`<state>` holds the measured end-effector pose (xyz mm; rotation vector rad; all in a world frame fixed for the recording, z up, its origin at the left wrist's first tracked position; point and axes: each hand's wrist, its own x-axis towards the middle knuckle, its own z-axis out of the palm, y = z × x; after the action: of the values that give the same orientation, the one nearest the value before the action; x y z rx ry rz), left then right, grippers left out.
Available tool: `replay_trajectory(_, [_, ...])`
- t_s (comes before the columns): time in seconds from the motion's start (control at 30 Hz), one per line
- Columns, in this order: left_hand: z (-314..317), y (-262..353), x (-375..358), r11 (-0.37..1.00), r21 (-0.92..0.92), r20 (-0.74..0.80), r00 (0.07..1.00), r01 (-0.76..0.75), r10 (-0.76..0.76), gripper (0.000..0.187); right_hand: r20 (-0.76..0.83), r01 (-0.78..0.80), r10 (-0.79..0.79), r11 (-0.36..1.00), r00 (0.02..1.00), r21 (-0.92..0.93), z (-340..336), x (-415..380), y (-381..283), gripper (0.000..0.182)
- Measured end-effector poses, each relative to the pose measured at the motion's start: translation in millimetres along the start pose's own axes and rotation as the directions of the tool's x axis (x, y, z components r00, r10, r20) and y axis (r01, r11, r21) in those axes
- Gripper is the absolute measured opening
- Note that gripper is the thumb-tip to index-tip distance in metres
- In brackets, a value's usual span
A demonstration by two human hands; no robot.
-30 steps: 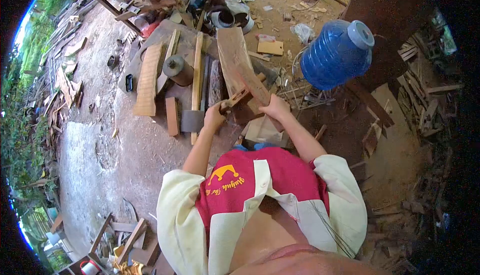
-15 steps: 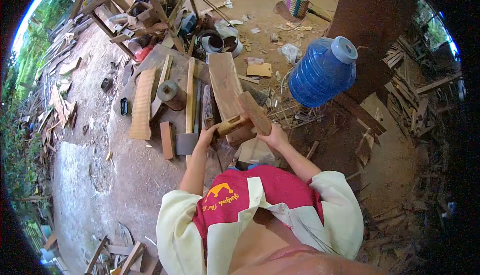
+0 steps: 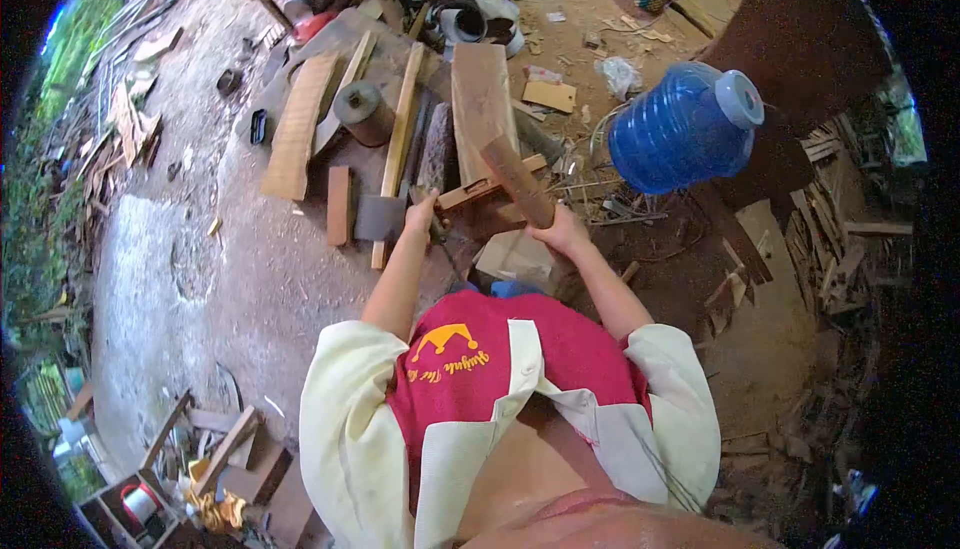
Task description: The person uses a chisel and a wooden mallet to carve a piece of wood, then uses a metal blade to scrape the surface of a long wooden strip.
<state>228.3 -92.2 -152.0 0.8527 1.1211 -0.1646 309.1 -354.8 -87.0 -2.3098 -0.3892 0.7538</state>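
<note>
The short wood piece (image 3: 517, 182) crosses the slotted bar (image 3: 470, 192) by the thick board (image 3: 482, 99), its near end gripped in my right hand (image 3: 563, 232), apparently for steadiness; whether my left hand (image 3: 420, 217) grips the bar's end, I cannot tell.
</note>
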Motion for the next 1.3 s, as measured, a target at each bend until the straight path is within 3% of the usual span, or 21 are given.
replay_trajectory(0.03, [5.7,11.5,-26.5,0.945,0.282,-0.132,0.969,-0.164,0.207,0.031,0.005,-0.044,0.044,0.998,0.999,-0.034,1.3,2.8,4.3,0.061])
replay_trajectory(0.07, [8.2,17.5,-40.8,0.786,0.561,-0.188,0.884,-0.261,0.428,0.034,0.015,-0.045,0.046,0.999,0.999,-0.029,1.2,1.5,1.0,0.061])
replay_trajectory(0.1, [-4.5,14.4,-29.2,0.693,0.631,-0.101,0.849,-0.348,0.518,0.035,0.013,-0.038,0.039,0.998,0.999,-0.043,-3.6,-0.9,-5.2,0.060])
replay_trajectory(0.13, [-11.2,12.6,-18.7,0.693,0.635,-0.104,0.851,-0.342,0.515,0.035,0.010,-0.033,0.034,0.998,0.999,-0.056,-6.1,-2.0,-7.9,0.059])
replay_trajectory(0.2, [-19.7,10.1,-3.0,0.501,0.546,0.009,0.602,-0.672,0.798,0.027,-0.027,-0.078,0.075,0.991,0.997,-0.108,3.2,5.2,8.4,0.057])
replay_trajectory(0.23, [-7.0,24.3,-32.0,0.532,0.424,0.011,0.591,-0.733,0.806,0.019,-0.023,-0.091,0.088,0.987,0.996,-0.129,4.5,6.2,9.0,0.056])
replay_trajectory(0.27, [1.9,37.1,-52.1,0.530,0.429,0.010,0.590,-0.731,0.807,0.019,-0.021,-0.102,0.100,0.983,0.995,-0.150,6.5,7.2,9.2,0.055])
replay_trajectory(0.3, [9.7,48.9,-67.8,0.548,0.161,0.107,0.567,-0.821,0.817,0.017,-0.018,-0.100,0.098,0.985,0.995,-0.144,8.8,7.6,10.1,0.055])
replay_trajectory(0.33, [18.8,58.2,-83.9,0.545,-0.123,0.193,0.518,-0.830,0.833,0.017,-0.028,-0.074,0.072,0.993,0.997,-0.087,10.9,7.0,12.0,0.053])
replay_trajectory(0.37, [31.2,65.4,-101.6,0.585,-0.263,0.230,0.540,-0.767,0.810,0.015,-0.041,-0.047,0.046,0.998,0.998,-0.031,12.1,6.3,13.5,0.052])
replay_trajectory(0.4, [38.9,66.0,-103.7,0.586,-0.262,0.229,0.541,-0.767,0.809,0.015,-0.040,-0.048,0.047,0.998,0.998,-0.030,12.4,5.8,14.5,0.052])
replay_trajectory(0.47, [56.6,72.7,-97.9,0.480,-0.412,0.297,0.383,-0.774,0.875,0.014,-0.035,-0.011,0.010,1.000,0.999,-0.006,11.2,6.8,15.8,0.050])
replay_trajectory(0.53, [69.4,66.1,-75.0,0.458,-0.418,0.276,0.370,-0.785,0.887,0.013,-0.031,-0.015,0.015,1.000,0.999,0.002,7.9,7.0,15.1,0.048])
replay_trajectory(0.63, [79.5,60.2,-62.4,0.506,-0.172,0.283,0.450,-0.845,0.847,0.013,0.006,-0.030,0.030,0.999,1.000,-0.015,9.1,13.7,23.3,0.046])
replay_trajectory(0.8, [83.4,57.7,-56.4,0.489,-0.187,0.280,0.431,-0.852,0.858,0.016,-0.024,-0.059,0.057,0.994,0.998,-0.090,-1.7,3.5,4.4,0.044])
replay_trajectory(0.87, [87.2,58.8,-60.0,0.503,-0.293,0.213,0.457,-0.813,0.864,0.017,0.000,-0.084,0.084,0.995,0.996,-0.055,-6.6,-1.0,-4.5,0.045])
replay_trajectory(1.0, [90.7,57.9,-60.6,0.501,-0.233,0.076,0.498,-0.834,0.864,0.011,-0.002,-0.035,0.035,0.999,0.999,0.016,5.5,9.0,15.9,0.045])
replay_trajectory(1.07, [88.9,56.2,-63.7,0.433,-0.075,0.108,0.424,-0.898,0.899,0.011,-0.026,-0.047,0.046,0.999,0.999,-0.024,-2.9,1.3,0.6,0.045])
replay_trajectory(1.1, [89.6,55.7,-67.9,0.439,-0.070,0.105,0.431,-0.896,0.896,0.011,-0.018,-0.051,0.051,0.998,0.999,-0.024,-1.6,1.1,2.3,0.045])
replay_trajectory(1.17, [93.0,54.0,-76.4,0.319,-0.059,0.103,0.312,-0.946,0.945,0.013,0.045,-0.048,0.044,0.995,0.998,0.083,-0.8,4.0,6.2,0.043])
replay_trajectory(1.3, [94.9,47.7,-77.7,0.344,-0.032,0.139,0.337,-0.938,0.931,0.016,0.057,-0.004,-0.004,0.990,0.998,0.141,5.9,10.3,17.4,0.041])
